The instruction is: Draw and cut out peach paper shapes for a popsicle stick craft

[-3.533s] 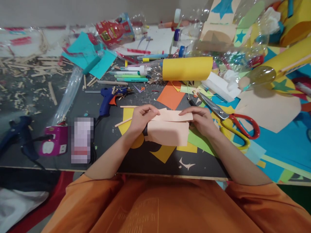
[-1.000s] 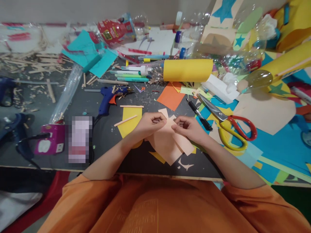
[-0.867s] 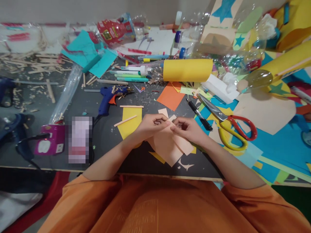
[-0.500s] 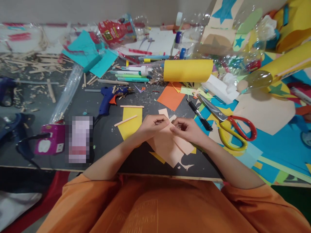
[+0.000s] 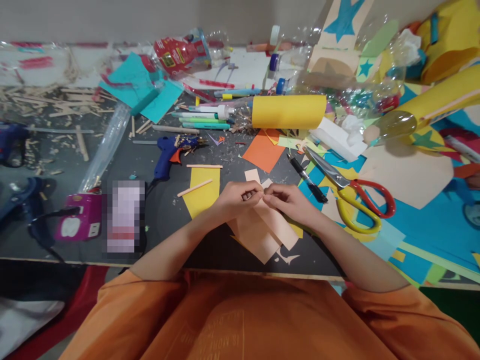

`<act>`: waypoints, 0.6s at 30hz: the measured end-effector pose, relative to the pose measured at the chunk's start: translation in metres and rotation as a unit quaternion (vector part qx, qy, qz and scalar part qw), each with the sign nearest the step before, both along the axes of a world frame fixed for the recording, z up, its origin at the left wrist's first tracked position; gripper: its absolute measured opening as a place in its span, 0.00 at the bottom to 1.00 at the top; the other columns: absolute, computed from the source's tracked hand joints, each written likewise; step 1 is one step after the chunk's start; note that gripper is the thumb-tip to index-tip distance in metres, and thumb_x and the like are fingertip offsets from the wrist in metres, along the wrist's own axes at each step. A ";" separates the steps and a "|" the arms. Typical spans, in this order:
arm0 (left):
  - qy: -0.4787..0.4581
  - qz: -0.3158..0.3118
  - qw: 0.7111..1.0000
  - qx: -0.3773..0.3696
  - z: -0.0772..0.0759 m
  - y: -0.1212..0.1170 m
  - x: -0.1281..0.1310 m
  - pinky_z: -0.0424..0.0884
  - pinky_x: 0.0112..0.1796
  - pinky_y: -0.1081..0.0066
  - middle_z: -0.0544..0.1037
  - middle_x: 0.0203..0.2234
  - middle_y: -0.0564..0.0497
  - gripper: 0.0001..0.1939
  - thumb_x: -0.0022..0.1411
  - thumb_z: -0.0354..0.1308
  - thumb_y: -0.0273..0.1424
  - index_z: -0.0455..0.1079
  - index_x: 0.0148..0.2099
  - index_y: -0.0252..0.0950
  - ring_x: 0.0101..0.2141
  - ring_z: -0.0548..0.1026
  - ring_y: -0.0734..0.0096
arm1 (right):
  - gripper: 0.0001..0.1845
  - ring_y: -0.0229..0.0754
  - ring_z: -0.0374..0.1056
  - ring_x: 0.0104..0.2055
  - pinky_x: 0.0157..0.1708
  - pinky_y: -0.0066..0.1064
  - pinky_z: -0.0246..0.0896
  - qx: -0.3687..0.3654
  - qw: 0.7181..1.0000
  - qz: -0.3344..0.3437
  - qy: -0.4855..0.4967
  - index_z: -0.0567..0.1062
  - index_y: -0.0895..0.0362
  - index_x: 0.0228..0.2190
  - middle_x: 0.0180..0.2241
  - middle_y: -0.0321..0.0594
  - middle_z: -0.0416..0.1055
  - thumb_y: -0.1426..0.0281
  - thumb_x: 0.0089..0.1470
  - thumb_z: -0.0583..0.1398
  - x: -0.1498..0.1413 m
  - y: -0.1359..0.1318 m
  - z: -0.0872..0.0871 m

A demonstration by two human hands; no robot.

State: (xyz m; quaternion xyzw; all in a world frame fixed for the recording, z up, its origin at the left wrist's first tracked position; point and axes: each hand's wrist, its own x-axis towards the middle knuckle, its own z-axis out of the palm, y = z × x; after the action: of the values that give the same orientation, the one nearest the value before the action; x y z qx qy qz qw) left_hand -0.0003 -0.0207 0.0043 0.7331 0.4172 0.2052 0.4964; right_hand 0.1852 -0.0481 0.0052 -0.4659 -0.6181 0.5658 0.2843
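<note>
A peach sheet of paper point(image 5: 262, 232) lies at the middle of the dark table point(image 5: 165, 215), near its front edge. My left hand point(image 5: 238, 199) and my right hand point(image 5: 290, 201) meet fingertip to fingertip over its upper edge. Both are closed in a pinch on the paper, which hangs down from the fingers in two overlapping flaps. A small peach offcut point(image 5: 253, 175) lies just beyond my left hand. A yellow paper sheet point(image 5: 202, 192) with a wooden stick point(image 5: 195, 187) on it lies to the left.
Red and yellow scissors point(image 5: 350, 187) and a black pen point(image 5: 306, 177) lie right of my hands. A blue glue gun point(image 5: 168, 152), an orange paper point(image 5: 264, 150), a yellow paper roll point(image 5: 288, 111), markers, plastic bottles and wood scraps crowd the far side. A purple box point(image 5: 80, 222) sits left.
The paper lay flat and folded under both spread hands 3.5 s ago. Since then the hands have come together and pinch its top edge, and the sheet has turned slantwise.
</note>
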 end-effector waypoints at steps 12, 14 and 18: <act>0.006 0.037 0.999 0.016 0.004 0.000 -0.002 0.61 0.29 0.76 0.73 0.23 0.56 0.12 0.62 0.51 0.35 0.71 0.31 0.36 0.25 0.66 0.76 | 0.13 0.33 0.51 0.21 0.23 0.29 0.47 0.011 1.000 -0.006 -0.025 0.70 0.56 0.22 0.20 0.32 0.62 0.63 0.54 0.57 0.007 0.005 0.001; -0.007 0.076 0.997 0.004 0.006 0.003 -0.004 0.62 0.29 0.76 0.73 0.23 0.55 0.12 0.61 0.52 0.36 0.71 0.30 0.36 0.25 0.67 0.75 | 0.13 0.33 0.50 0.21 0.22 0.29 0.46 0.007 0.999 -0.018 -0.036 0.70 0.56 0.21 0.19 0.32 0.62 0.62 0.53 0.58 0.011 0.007 0.003; -0.062 0.172 0.983 -0.010 0.008 0.012 -0.009 0.61 0.26 0.75 0.70 0.21 0.55 0.11 0.58 0.55 0.37 0.69 0.29 0.36 0.24 0.65 0.75 | 0.12 0.33 0.54 0.20 0.20 0.28 0.48 0.002 0.996 -0.078 -0.033 0.71 0.56 0.21 0.18 0.32 0.63 0.61 0.50 0.61 0.018 0.010 0.004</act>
State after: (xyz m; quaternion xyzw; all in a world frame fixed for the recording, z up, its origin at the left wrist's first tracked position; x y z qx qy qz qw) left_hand -0.0088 -0.0084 0.0126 0.6310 0.5081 0.3283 0.4857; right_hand 0.2032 -0.0378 0.0092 -0.5302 -0.5898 0.5256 0.3079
